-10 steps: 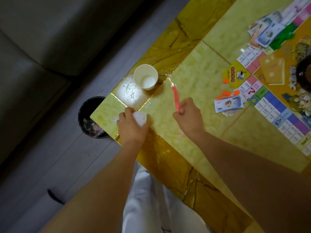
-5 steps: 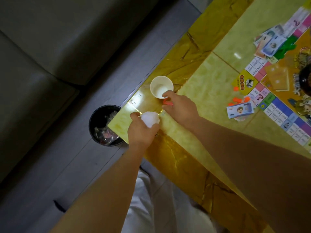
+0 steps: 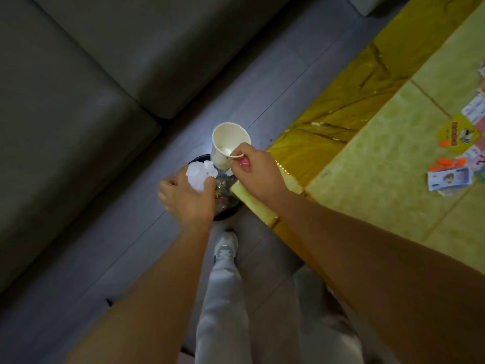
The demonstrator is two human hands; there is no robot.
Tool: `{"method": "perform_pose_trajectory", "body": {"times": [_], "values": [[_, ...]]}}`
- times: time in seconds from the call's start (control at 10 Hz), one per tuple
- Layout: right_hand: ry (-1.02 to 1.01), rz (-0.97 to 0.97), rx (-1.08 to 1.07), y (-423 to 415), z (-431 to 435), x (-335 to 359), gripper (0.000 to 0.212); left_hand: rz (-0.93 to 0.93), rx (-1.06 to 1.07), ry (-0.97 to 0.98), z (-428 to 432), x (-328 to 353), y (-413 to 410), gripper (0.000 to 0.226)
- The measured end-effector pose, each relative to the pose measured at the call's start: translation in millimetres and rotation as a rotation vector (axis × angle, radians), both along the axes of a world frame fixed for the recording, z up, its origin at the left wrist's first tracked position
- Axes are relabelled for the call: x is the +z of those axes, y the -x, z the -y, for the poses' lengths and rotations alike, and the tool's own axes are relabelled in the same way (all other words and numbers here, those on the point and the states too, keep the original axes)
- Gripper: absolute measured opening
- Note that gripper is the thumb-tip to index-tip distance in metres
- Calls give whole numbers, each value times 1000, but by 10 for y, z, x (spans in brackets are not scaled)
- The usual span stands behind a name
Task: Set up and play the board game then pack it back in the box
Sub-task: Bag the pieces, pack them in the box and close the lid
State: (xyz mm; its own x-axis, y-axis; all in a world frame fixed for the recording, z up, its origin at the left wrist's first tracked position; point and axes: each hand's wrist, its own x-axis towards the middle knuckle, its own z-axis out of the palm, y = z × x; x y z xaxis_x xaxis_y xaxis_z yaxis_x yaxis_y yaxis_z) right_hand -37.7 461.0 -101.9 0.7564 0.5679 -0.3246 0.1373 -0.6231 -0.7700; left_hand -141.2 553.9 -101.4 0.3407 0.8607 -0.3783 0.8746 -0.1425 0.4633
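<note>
Two loads over the bin: my left hand grips a crumpled tissue, my right hand pinches the paper cup; board game not yet packed.

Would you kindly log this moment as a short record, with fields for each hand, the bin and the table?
left hand: grips a crumpled white tissue above the bin
right hand: pinches the rim of a tilted paper cup, with a pink item in the same fingers
bin: black, on the floor at the table corner, with rubbish inside
table: game board, orange pieces and banknotes near the right edge
</note>
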Motion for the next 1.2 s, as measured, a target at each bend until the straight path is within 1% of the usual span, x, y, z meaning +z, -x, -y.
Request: {"method": "perform_pose_trajectory", "body": {"times": [0.1, 0.2, 0.3, 0.4, 0.5, 0.6, 0.7, 0.9, 1.0, 1.1, 1.2], "values": [[47, -77, -56, 256, -425, -153, 10, 27, -4, 132, -341, -257, 245, 51], [211, -105, -41, 463, -672, -429, 17, -68, -61, 209, -604, -558, 408, 53], [373, -95, 5, 572, -790, -712, 23, -161, -87, 243, -752, -819, 441, 53], [468, -72, 65, 621, -968, -959, 24, -176, -86, 285, -874, -1105, 440, 51], [573, -150, 46, 624, -1030, -1142, 29, -113, -99, 401, -921, -1321, 439, 52], [596, -256, 53, 628, -1000, -1354, 31, -82, -145, 494, -942, -1459, 422, 49], [556, -371, 77, 670, -949, -1473, 38, -143, -213, 493, -954, -1509, 434, 40], [550, -530, 75, 745, -881, -1475, 73, -253, -339, 528, -889, -1354, 442, 12], [523, -561, -20, 755, -874, -1440, 85, -293, -407, 553, -838, -1313, 429, 28], [562, -531, -32, 745, -841, -1277, 79, -317, -446, 570, -801, -1250, 436, 27], [540, -543, -21, 733, -767, -1108, 51, -361, -437, 564, -746, -1119, 414, 28]]}}
